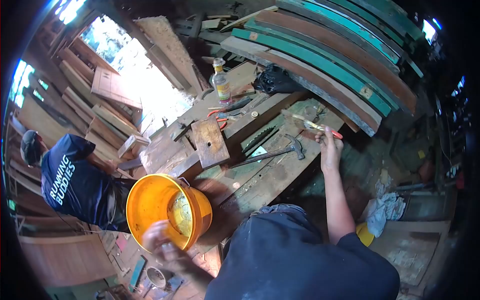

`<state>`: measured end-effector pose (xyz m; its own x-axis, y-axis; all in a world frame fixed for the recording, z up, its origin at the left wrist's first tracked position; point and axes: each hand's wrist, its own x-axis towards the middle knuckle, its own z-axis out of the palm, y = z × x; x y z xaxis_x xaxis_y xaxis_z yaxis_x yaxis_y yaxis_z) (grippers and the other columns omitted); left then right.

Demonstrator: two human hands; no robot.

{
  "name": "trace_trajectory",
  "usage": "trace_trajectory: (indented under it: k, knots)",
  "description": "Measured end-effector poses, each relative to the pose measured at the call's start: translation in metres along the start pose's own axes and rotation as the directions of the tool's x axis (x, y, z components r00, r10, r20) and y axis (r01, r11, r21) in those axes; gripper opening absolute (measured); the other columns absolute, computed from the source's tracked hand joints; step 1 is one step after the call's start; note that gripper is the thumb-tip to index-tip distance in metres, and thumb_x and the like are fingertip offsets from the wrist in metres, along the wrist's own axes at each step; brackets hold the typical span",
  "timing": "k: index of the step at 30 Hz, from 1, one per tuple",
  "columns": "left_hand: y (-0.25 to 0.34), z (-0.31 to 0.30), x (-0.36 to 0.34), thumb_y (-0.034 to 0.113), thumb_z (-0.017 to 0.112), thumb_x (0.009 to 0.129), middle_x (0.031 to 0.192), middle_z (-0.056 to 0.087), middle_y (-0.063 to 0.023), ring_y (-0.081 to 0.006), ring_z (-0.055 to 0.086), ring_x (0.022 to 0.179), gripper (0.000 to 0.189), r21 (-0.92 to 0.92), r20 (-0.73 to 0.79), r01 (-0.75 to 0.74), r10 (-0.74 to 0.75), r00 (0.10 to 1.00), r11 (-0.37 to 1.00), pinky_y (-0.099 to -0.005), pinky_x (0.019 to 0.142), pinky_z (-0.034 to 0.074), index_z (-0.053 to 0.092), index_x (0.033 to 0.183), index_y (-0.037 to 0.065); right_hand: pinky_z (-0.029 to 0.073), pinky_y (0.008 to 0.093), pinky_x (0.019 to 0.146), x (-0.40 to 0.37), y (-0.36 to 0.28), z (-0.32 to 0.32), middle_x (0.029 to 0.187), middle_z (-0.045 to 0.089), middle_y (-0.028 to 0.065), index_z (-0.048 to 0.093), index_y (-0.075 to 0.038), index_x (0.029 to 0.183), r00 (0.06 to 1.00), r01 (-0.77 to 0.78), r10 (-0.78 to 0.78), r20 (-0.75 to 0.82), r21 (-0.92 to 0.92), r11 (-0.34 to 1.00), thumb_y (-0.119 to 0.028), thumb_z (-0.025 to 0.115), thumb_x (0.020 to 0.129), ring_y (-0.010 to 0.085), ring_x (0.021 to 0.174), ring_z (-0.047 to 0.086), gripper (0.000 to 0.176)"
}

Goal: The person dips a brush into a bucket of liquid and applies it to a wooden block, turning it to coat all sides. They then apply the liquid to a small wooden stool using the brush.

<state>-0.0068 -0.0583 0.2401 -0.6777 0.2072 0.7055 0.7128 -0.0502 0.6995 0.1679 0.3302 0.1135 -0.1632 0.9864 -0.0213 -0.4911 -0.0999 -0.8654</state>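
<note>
My right hand (330, 149) is raised over the right side of the workbench, its fingers closed round a paintbrush (311, 125) with a red-tipped handle. The bristles point left across the bench. My left hand (162, 244), smeared by motion, overlaps the near rim of a yellow bucket (200, 212). The bucket leans with its mouth towards me, and a little clear liquid or wet sheen shows at its bottom. Between the hands a claw hammer (280, 152) lies on the bench (260, 185), beside a wooden block (209, 142) with a dark hole.
A bottle (221, 82) with a yellow label stands farther back, near red-handled pliers (218, 118) and a black plastic bag (275, 80). Long green and brown boards (320, 62) are stacked at the upper right. At the left another person (82, 180) in a navy shirt bends beside leaning planks.
</note>
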Motion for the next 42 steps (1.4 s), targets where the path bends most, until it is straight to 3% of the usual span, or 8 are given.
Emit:
trace_trajectory:
  k: [4,6,7,9,16,33,37,42]
  knots:
    - [-0.055,0.074,-0.048,0.007,0.068,0.084,0.113,0.065,-0.016,-0.0282,0.064,0.105,0.035,-0.069,0.816,0.578,-0.287,0.501,0.813,-0.0356,0.096,0.047,0.061,0.118,-0.002,0.049,0.0239,0.071,-0.006,0.001,-0.001,0.088,0.063,0.0058,0.061,0.004,0.111,1.0,-0.029,0.029,-0.001,0.022,0.999,-0.022,0.062,0.098,0.0116,0.078,0.06,0.029]
    - [-0.104,0.104,-0.066,0.035,0.068,0.091,0.131,0.057,-0.0195,-0.0305,0.059,0.115,0.063,-0.086,0.858,0.973,-0.48,0.182,0.214,-0.0412,0.103,0.046,0.042,0.142,0.006,0.049,0.0243,0.069,-0.01,-0.001,-0.001,0.087,0.063,0.0058,0.062,0.004,0.11,0.999,-0.011,0.014,-0.045,0.079,0.997,-0.022,0.062,0.098,0.0105,0.077,0.06,0.029]
    - [-0.13,0.112,-0.078,0.035,0.068,0.091,0.131,0.057,-0.0195,-0.0305,0.059,0.115,0.063,-0.09,0.853,0.972,-0.486,0.188,0.216,-0.0412,0.103,0.046,0.042,0.142,0.006,0.049,0.0243,0.069,-0.011,-0.002,-0.002,0.087,0.063,0.0058,0.062,0.004,0.11,0.999,-0.016,0.019,-0.037,0.081,0.997,-0.022,0.062,0.098,0.0105,0.077,0.06,0.029]
    - [-0.169,0.128,-0.098,0.051,0.065,0.088,0.14,0.046,-0.0249,-0.0373,0.05,0.127,0.085,-0.614,0.704,0.653,-0.682,0.198,-0.444,-0.05,0.107,0.043,0.027,0.15,0.008,0.048,0.0249,0.071,-0.014,-0.004,-0.01,0.089,0.062,0.0056,0.061,0.003,0.111,0.999,0.003,0.0,-0.045,0.07,0.998,-0.022,0.062,0.098,0.0112,0.08,0.06,0.028]
    - [-0.219,0.151,-0.079,0.072,0.069,0.073,0.154,0.008,-0.036,-0.0518,0.026,0.14,0.121,-0.737,0.645,0.476,-0.709,0.285,-0.479,-0.0609,0.112,0.032,-0.003,0.155,0.02,0.047,0.0247,0.074,-0.028,-0.017,-0.038,0.089,0.061,0.004,0.061,0.002,0.114,0.997,0.033,-0.033,-0.076,-0.005,0.999,-0.025,0.059,0.099,0.0111,0.081,0.059,0.031]
    - [-0.233,0.152,-0.067,0.055,0.072,0.082,0.145,0.033,-0.026,-0.0467,0.045,0.125,0.083,-0.678,0.723,0.502,-0.609,0.326,-0.536,-0.0523,0.101,0.047,0.036,0.141,0.009,0.045,0.0239,0.074,-0.027,-0.02,-0.042,0.088,0.06,0.0025,0.062,0.001,0.114,0.996,0.051,-0.053,-0.078,-0.026,0.998,-0.026,0.059,0.099,0.0093,0.082,0.057,0.031]
    - [-0.23,0.141,-0.074,0.042,0.068,0.09,0.13,0.052,-0.0187,-0.0304,0.057,0.114,0.068,-0.57,0.75,0.721,-0.608,0.26,-0.395,-0.0456,0.099,0.047,0.035,0.145,0.02,0.046,0.0242,0.074,-0.028,-0.02,-0.036,0.088,0.061,0.0025,0.062,0.001,0.113,0.997,0.046,-0.048,-0.065,-0.034,0.998,-0.025,0.058,0.1,0.0093,0.082,0.057,0.029]
    - [-0.191,0.122,-0.071,0.022,0.072,0.086,0.127,0.056,-0.017,-0.0244,0.06,0.11,0.088,-0.486,0.61,0.852,-0.621,0.491,0.196,-0.0353,0.096,0.046,0.017,0.155,0.014,0.046,0.0243,0.073,-0.025,-0.019,-0.04,0.088,0.061,0.0039,0.061,0.001,0.113,0.996,0.063,-0.065,-0.059,-0.045,0.997,-0.022,0.057,0.1,0.01,0.081,0.058,0.026]
